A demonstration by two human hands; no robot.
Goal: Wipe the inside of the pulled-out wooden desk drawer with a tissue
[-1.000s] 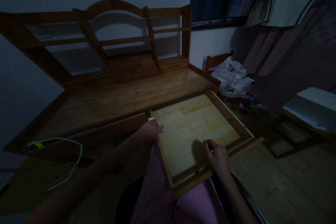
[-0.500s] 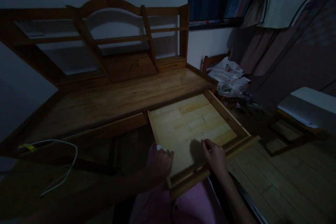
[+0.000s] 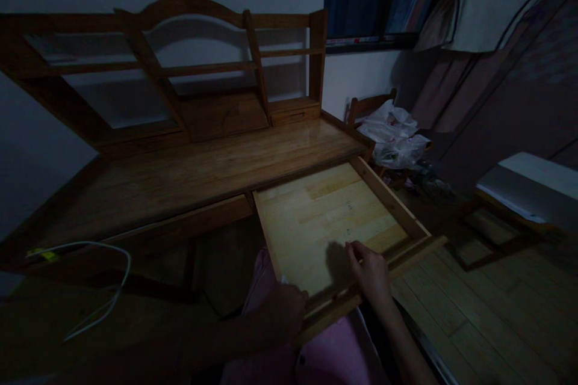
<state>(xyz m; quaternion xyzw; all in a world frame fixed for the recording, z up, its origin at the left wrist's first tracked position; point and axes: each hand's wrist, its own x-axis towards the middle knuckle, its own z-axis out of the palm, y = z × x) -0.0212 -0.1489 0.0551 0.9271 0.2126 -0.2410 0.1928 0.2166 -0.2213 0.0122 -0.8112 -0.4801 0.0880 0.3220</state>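
Light dim. Drawer [image 3: 311,210] pulled well out from under the right part of a wooden worktop [image 3: 203,165], its front end above the person's lap; pale board floor bare to view, a few small dark marks near the middle. Left hand [image 3: 288,311] in deep shadow at the drawer's near left corner, fingers curled over the side wall; grip closed on a white scrap [image 3: 284,280], only a tip of it showing past the knuckles, material too dim to tell. Right hand [image 3: 371,272] over the front part of the drawer, thumb and index tips drawn together, shadow falling on the board just left of them; cannot tell whether this grip pinches anything. Pink clothing [image 3: 336,352] below the drawer front. Shelf unit [image 3: 192,6] with an arched top rail stands along the back of the worktop. At far left, a white cable [image 3: 128,264] loops down by the worktop's front edge, yellow tag [image 3: 49,256] near its upper end. Beyond the right end, plastic bags [image 3: 391,126] heaped by a wooden chair back [image 3: 374,101]. Farther right, a pale flat object [image 3: 533,183] on a low wooden stand [image 3: 478,260]; white garment [image 3: 492,9] hanging above.
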